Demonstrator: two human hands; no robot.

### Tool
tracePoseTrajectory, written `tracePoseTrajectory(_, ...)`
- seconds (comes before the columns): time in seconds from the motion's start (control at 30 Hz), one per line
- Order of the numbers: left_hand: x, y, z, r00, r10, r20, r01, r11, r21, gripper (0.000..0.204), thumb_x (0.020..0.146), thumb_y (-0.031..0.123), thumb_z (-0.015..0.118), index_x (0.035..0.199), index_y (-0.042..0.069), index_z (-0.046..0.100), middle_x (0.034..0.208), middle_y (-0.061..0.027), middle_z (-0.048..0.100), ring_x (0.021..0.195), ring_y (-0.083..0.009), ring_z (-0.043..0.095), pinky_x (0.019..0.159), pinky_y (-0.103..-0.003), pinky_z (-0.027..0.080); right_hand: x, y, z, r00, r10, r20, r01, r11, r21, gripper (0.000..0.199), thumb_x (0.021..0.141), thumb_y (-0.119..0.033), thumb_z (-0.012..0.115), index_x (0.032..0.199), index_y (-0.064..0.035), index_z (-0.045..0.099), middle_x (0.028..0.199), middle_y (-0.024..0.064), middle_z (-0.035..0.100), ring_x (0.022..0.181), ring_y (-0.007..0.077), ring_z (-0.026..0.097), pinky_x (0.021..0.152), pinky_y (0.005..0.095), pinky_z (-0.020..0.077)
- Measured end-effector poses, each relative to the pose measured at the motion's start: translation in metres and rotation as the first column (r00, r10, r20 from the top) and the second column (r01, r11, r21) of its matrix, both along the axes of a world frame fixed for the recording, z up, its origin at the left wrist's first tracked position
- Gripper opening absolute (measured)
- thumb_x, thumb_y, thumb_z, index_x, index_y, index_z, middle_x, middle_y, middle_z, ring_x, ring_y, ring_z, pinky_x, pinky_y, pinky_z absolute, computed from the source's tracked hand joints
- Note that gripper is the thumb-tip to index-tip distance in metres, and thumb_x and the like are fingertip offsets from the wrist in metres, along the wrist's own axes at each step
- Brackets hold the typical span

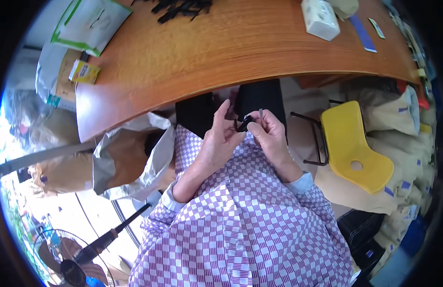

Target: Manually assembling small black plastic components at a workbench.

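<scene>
Steadiness likely matters most: the right hand (271,136) pinches the small, slim, black, plastic-looking piece (245,124) near frame centre, and the left hand (217,142) (its grip I cannot tell) should brace lightly.

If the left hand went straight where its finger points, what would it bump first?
Probably the near edge of the wooden table, where the left hand points its raised finger. Depth is hard to judge, so it might pass over or under instead.
</scene>
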State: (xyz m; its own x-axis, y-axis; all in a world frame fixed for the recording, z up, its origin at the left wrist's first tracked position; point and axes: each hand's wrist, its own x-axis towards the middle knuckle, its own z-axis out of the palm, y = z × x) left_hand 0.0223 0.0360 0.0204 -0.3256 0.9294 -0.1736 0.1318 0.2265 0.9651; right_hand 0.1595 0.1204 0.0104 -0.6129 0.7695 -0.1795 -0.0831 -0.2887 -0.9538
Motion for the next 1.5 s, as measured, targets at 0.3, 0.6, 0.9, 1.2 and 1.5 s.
tracePoseTrajectory(0.3, -0.002, -0.021, 0.005, 1.0, 0.003, 0.0, -0.003, 0.998, 0.069, 0.065, 0.085, -0.004, 0.057, 0.14, 0.003, 0.024, 0.097, -0.018, 0.062, 0.092, -0.0231, 0.065, 0.078, -0.03, 0.052, -0.016, -0.012, -0.008, 0.994, 0.097, 0.043, -0.102, 0.985, 0.14, 0.016, 0.092, -0.014, 0.058, 0.101, -0.0023, 0.054, 0.065, -0.0066, 0.048, 0.05, -0.0008, 0.037, 0.043, 0.0151, 0.029)
tracePoseTrajectory(0.6, 0.009, -0.035, 0.003, 1.0, 0.026, -0.012, -0.025, 0.994, 0.105, 0.049, 0.087, -0.001, 0.055, 0.132, 0.005, 0.038, 0.095, -0.0172, 0.063, 0.082, -0.0218, 0.065, 0.071, -0.03, 0.053, -0.009, -0.02, 0.005, 0.982, 0.19, -0.001, -0.189, 0.981, -0.051, 0.013, 0.092, -0.012, 0.057, 0.099, -0.0008, 0.055, 0.075, -0.0007, 0.059, 0.068, 0.003, 0.055, 0.06, 0.0169, 0.0472)
tracePoseTrajectory(0.9, 0.0, -0.041, -0.003, 0.955, 0.033, 0.295, -0.069, 0.992, 0.11, 0.039, 0.093, 0.003, 0.048, 0.131, 0.004, 0.043, 0.097, -0.0053, 0.059, 0.085, -0.0081, 0.059, 0.069, -0.019, 0.052, -0.009, -0.025, 0.018, 0.969, 0.233, 0.079, -0.234, 0.972, -0.001, 0.032, 0.098, -0.031, 0.045, 0.111, -0.0034, 0.055, 0.06, -0.0058, 0.042, 0.049, 0.0009, 0.034, 0.043, 0.0166, 0.027)
tracePoseTrajectory(1.2, -0.003, -0.042, -0.007, 0.928, 0.102, 0.357, -0.154, 0.981, 0.118, 0.036, 0.094, 0.004, 0.047, 0.131, 0.005, 0.047, 0.094, -0.002, 0.059, 0.085, -0.006, 0.057, 0.071, -0.019, 0.052, -0.017, -0.034, 0.029, 0.927, 0.327, 0.183, -0.326, 0.945, -0.039, 0.044, 0.1, -0.032, 0.037, 0.132, -0.0023, 0.041, 0.06, -0.0052, 0.04, 0.048, 0.0024, 0.033, 0.043, 0.0179, 0.0274)
tracePoseTrajectory(1.5, 0.002, -0.041, -0.004, 0.98, 0.143, 0.139, -0.162, 0.978, 0.133, 0.035, 0.093, 0.0, 0.049, 0.128, 0.005, 0.05, 0.097, -0.0014, 0.059, 0.088, -0.0069, 0.056, 0.075, -0.02, 0.051, -0.019, -0.036, 0.022, 0.936, 0.305, 0.177, -0.313, 0.95, 0.02, 0.039, 0.1, -0.025, 0.041, 0.133, -0.0049, 0.04, 0.066, -0.0044, 0.043, 0.052, 0.0027, 0.036, 0.044, 0.0179, 0.0269)
